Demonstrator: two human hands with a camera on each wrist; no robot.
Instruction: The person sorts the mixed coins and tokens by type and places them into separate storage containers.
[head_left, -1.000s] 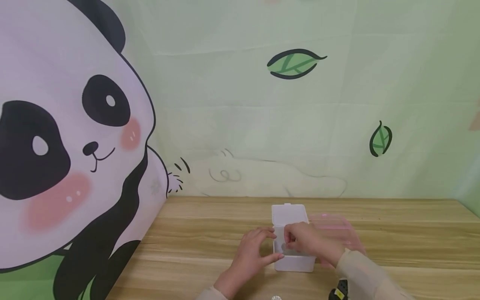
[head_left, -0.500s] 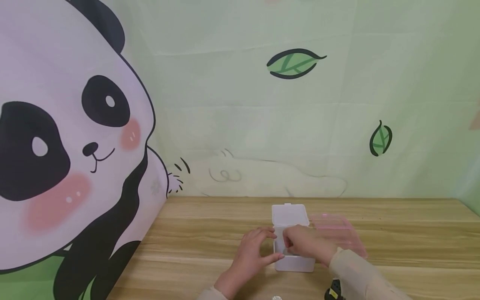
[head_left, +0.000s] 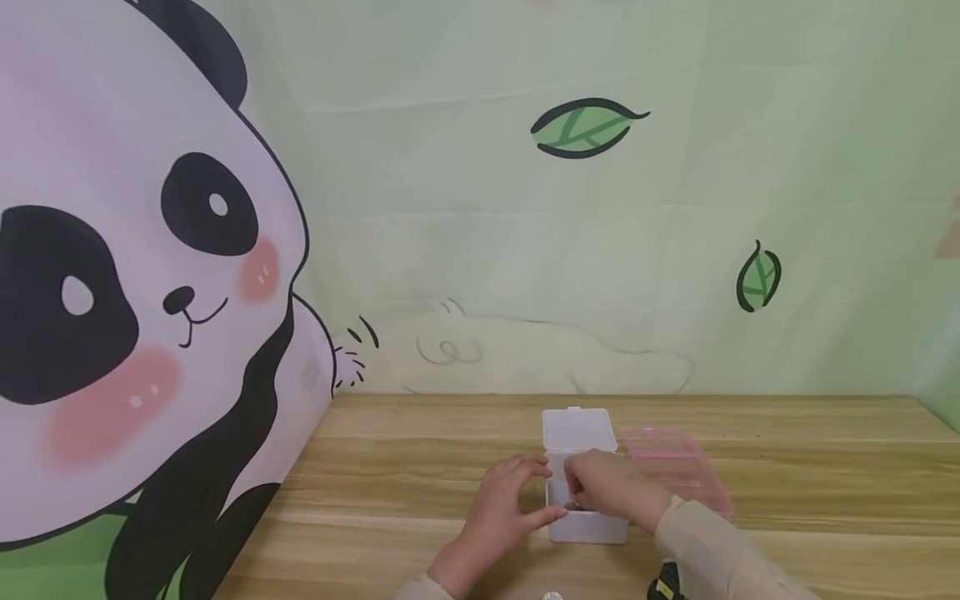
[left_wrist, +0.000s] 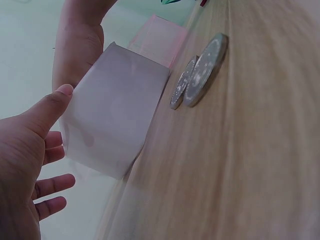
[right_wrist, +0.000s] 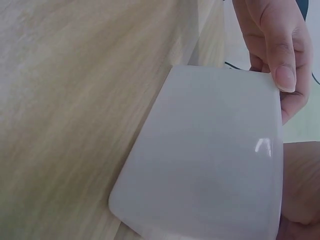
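Observation:
A white plastic box (head_left: 588, 527) with its hinged lid (head_left: 577, 429) swung back stands on the wooden table. My left hand (head_left: 501, 508) holds the box's left side, thumb at the near corner of the rim and fingers farther back. My right hand (head_left: 611, 483) reaches into the box from the right with bent fingers; the walls hide its fingertips, and a small dark bit shows beside them. In the left wrist view, two silver coin-like discs, one disc (left_wrist: 207, 70) in front of the other disc (left_wrist: 183, 84), appear by the box. The right wrist view shows the box's outer wall (right_wrist: 205, 145).
A see-through pink case (head_left: 678, 471) lies right of the box. One silver disc (head_left: 552, 596) shows at the bottom edge of the head view. A black and yellow device (head_left: 665, 583) sits by the right sleeve. A panda-print cloth (head_left: 480, 250) hangs behind the table.
My right hand has shifted slightly left and deeper into the box, and the right sleeve and black device moved left with it. The left hand and the box stay in place.

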